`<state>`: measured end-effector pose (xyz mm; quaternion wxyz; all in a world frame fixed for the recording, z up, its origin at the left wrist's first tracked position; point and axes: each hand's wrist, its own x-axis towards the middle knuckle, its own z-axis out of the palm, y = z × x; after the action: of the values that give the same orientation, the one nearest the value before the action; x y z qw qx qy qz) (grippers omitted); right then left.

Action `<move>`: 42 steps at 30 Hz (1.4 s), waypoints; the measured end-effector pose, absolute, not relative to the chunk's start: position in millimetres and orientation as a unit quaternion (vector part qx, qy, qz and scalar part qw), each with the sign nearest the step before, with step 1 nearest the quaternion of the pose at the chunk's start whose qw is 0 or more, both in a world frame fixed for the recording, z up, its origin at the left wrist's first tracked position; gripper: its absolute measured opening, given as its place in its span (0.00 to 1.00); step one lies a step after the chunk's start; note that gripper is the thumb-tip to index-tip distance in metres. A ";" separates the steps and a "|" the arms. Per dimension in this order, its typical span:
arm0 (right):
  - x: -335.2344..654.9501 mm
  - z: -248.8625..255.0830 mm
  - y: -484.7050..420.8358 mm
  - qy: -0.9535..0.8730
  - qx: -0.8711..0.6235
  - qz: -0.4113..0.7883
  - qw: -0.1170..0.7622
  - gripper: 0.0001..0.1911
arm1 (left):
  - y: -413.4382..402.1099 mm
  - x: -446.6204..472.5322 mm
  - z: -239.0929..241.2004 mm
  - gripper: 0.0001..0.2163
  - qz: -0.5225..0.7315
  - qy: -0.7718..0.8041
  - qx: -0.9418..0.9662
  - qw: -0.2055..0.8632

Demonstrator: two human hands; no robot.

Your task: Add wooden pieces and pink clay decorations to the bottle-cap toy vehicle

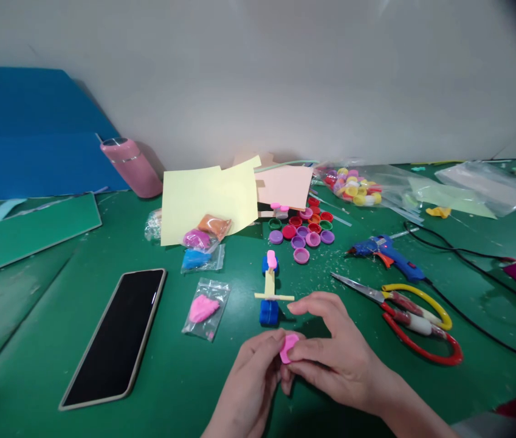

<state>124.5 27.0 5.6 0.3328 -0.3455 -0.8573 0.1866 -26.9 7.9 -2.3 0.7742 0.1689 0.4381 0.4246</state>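
Observation:
A flattened piece of pink clay [289, 348] is pinched between the fingers of both hands near the front of the table. My left hand [258, 371] grips its left edge, and my right hand [340, 353] presses it with the thumb and a finger, the index finger raised. Just beyond stands a small model [270, 283] with blue ends, a pale yellow strip, a thin crossbar and a pink piece on its far end. To the left lies a small clear bag [206, 309] with more pink clay in it.
Scissors [403, 313] and a blue glue gun [385, 252] with its cable lie at right. Several bottle caps [301, 255] sit behind the model. At left are a phone [116, 340], a pink bottle [132, 168] and a green board [34, 234]. Yellow paper [194, 201] lies at the back.

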 end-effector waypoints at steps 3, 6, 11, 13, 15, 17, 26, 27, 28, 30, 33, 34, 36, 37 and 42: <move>124.8 3.0 26.6 -0.855 -0.345 0.189 0.338 0.05 | 6.9 -27.5 -4.4 0.10 0.433 0.419 0.156 0.783; 124.7 0.9 26.3 -0.849 -0.354 0.196 0.339 0.05 | 7.0 -26.8 -3.1 0.10 0.439 0.412 0.166 0.781; 124.2 -1.7 27.1 -0.838 -0.366 0.218 0.341 0.04 | 7.6 -26.2 -0.9 0.10 0.435 0.417 0.173 0.780; 124.0 -2.7 27.2 -0.833 -0.367 0.228 0.346 0.06 | 7.9 -26.6 -1.7 0.10 0.432 0.420 0.168 0.780; 123.4 -3.4 27.0 -0.830 -0.367 0.230 0.351 0.07 | 8.3 -26.7 -3.3 0.09 0.431 0.427 0.161 0.778; 122.7 -3.5 26.8 -0.832 -0.365 0.222 0.353 0.05 | 8.4 -26.4 -5.5 0.08 0.431 0.436 0.159 0.774; 118.7 -3.6 26.3 -0.835 -0.364 0.217 0.351 0.06 | 6.9 -24.3 -13.1 0.10 0.444 0.433 0.162 0.767; 118.3 -4.5 26.0 -0.834 -0.364 0.215 0.355 0.05 | 6.9 -24.3 -12.8 0.10 0.445 0.432 0.163 0.768; 118.2 -5.4 25.8 -0.832 -0.364 0.213 0.360 0.03 | 6.9 -24.4 -12.6 0.10 0.446 0.432 0.161 0.767; 118.4 -6.5 25.4 -0.826 -0.366 0.214 0.372 0.04 | 7.0 -24.8 -12.6 0.10 0.447 0.436 0.150 0.766; 120.6 -6.0 25.3 -0.821 -0.368 0.218 0.378 0.07 | 7.0 -25.8 -14.0 0.09 0.446 0.440 0.148 0.765; 121.7 -5.5 25.4 -0.822 -0.369 0.217 0.376 0.06 | 7.0 -26.1 -14.4 0.09 0.445 0.439 0.154 0.766; 124.0 -4.7 25.6 -0.827 -0.367 0.213 0.369 0.06 | 7.0 -26.6 -14.0 0.10 0.442 0.436 0.163 0.767; 125.0 -4.6 25.7 -0.830 -0.365 0.213 0.364 0.06 | 7.1 -26.8 -13.2 0.10 0.441 0.435 0.163 0.768; 126.7 -5.7 26.7 -0.848 -0.347 0.202 0.345 0.06 | 7.3 -26.5 -6.7 0.10 0.437 0.419 0.150 0.781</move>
<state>126.7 26.7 -5.7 0.3453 -0.3472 -0.8482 0.2020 -26.5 7.3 -6.7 0.7814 0.1497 0.4195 0.4371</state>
